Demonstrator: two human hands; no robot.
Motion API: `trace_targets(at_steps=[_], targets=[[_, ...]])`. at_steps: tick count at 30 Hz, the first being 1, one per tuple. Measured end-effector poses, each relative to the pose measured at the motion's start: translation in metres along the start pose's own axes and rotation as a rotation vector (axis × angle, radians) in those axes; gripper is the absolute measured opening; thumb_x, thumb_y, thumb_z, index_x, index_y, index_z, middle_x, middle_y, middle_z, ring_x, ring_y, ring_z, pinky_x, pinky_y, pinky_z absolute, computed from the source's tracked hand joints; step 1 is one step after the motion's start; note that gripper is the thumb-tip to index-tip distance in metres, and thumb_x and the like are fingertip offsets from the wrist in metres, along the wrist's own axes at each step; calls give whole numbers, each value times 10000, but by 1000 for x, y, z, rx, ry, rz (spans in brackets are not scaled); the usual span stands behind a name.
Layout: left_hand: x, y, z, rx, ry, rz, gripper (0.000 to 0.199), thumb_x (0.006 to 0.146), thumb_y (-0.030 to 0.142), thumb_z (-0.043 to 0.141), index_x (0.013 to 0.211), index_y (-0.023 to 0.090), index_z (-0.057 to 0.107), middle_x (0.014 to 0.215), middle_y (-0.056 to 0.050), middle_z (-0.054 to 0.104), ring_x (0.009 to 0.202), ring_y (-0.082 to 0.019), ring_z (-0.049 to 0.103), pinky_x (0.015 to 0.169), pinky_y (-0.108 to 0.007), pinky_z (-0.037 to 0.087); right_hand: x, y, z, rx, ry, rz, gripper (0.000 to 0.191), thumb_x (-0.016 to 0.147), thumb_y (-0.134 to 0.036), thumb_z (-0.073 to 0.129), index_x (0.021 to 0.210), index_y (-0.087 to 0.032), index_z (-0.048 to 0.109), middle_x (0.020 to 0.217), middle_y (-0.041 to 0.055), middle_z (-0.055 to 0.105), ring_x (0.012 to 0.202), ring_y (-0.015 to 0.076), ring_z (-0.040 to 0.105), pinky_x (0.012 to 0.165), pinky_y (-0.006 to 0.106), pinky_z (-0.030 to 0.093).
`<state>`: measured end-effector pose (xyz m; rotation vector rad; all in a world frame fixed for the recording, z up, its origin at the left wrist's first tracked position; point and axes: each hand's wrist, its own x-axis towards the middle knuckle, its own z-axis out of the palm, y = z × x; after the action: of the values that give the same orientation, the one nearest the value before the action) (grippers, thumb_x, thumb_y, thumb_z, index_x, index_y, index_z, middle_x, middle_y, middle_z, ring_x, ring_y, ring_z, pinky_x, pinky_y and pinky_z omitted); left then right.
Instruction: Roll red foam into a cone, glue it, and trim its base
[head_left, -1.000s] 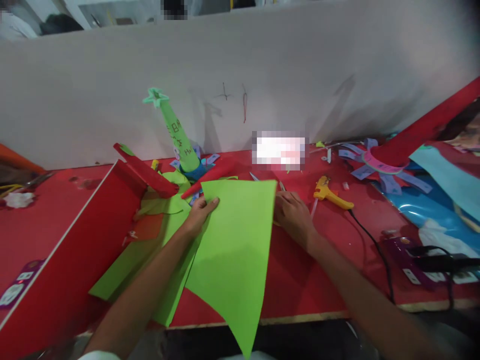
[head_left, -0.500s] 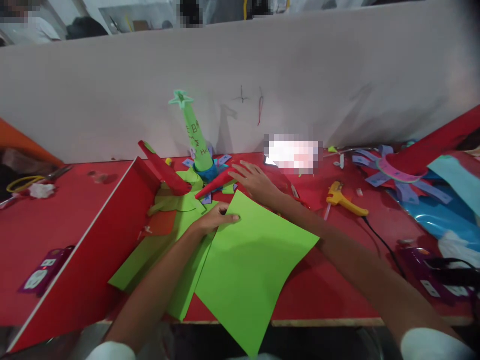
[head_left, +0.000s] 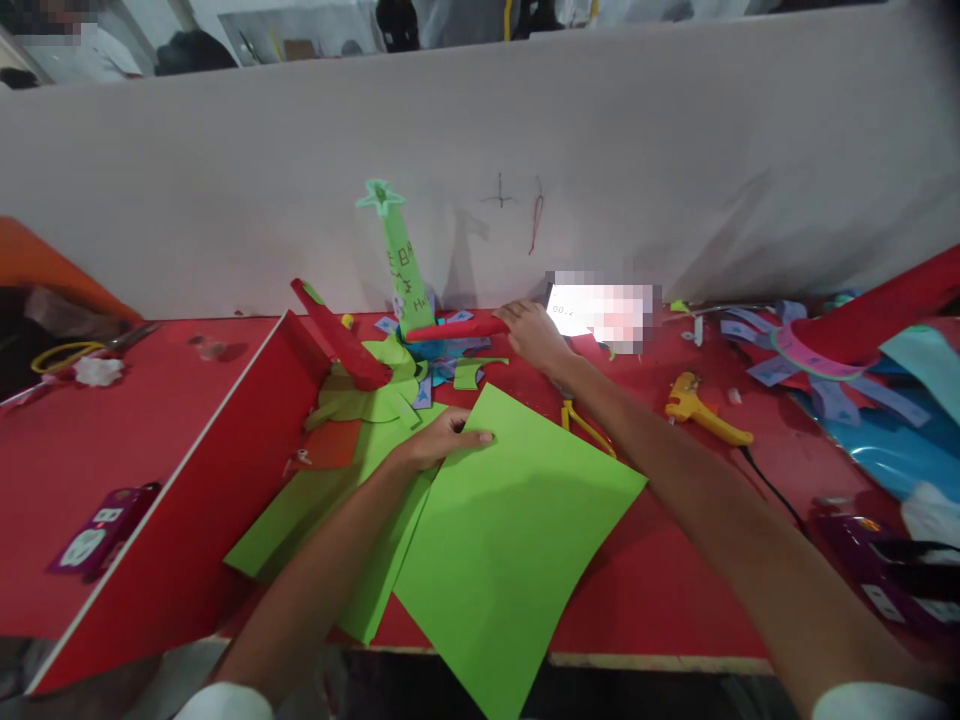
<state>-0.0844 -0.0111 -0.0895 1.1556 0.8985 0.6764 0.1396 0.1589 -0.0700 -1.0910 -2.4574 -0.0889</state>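
My left hand [head_left: 442,440] pinches the top left edge of a bright green craft sheet [head_left: 517,550], thumb on top; the sheet hangs past the table's front edge. Further back, my right hand [head_left: 532,330] has its fingers closed on one end of a long red paper piece [head_left: 457,329], which points left in front of a light green cone [head_left: 401,260] topped with a star. Purple strips [head_left: 424,390] and a green offcut [head_left: 472,372] lie under and around that red piece. Another red tapered piece [head_left: 341,340] leans over green cut-outs [head_left: 367,380] on the left.
A red upright divider [head_left: 172,490] stands on the left. To the right lie yellow-handled scissors [head_left: 589,425], a yellow glue gun [head_left: 701,410] with a cord, and a purple box [head_left: 877,570]. A lit screen [head_left: 600,310] rests against the grey back panel [head_left: 315,190].
My right hand has shifted right and lifted the red piece, now level and farther from the green sheet. More of the scissors shows. My left hand keeps its hold on the sheet.
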Motion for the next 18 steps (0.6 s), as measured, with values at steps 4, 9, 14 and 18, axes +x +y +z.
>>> trace_targets(at_steps=[4,9,14,18], targets=[[0,4,1,-11,13,-18,496,623,533,943,873,125,816,885,-108,797,666,-188,718,614,-263,548,-7,9,13,316,218,234,495,862,-129,566,1354,-121,613,1323,161,680,1230,327,587,1111,515,449],[1,3,1,2,9,-40,558,611,538,950,928,102,806,912,-105,795,694,-180,720,655,-266,556,-12,3,41,757,419,427,470,829,-290,677,1274,-164,597,1277,158,696,1150,303,672,1064,500,535],[1,0,-1,9,-9,-18,562,653,535,932,997,108,809,950,-114,798,725,-188,730,679,-272,564,-16,-4,59,960,463,413,517,813,-380,718,1279,-204,577,1294,138,699,1177,288,682,1075,491,547],[1,1,0,16,-2,-23,581,635,559,933,968,100,803,930,-114,795,713,-193,728,671,-276,561,-20,-9,65,1023,484,446,585,816,-441,754,1319,-215,559,1311,140,691,1199,292,671,1092,511,532]])
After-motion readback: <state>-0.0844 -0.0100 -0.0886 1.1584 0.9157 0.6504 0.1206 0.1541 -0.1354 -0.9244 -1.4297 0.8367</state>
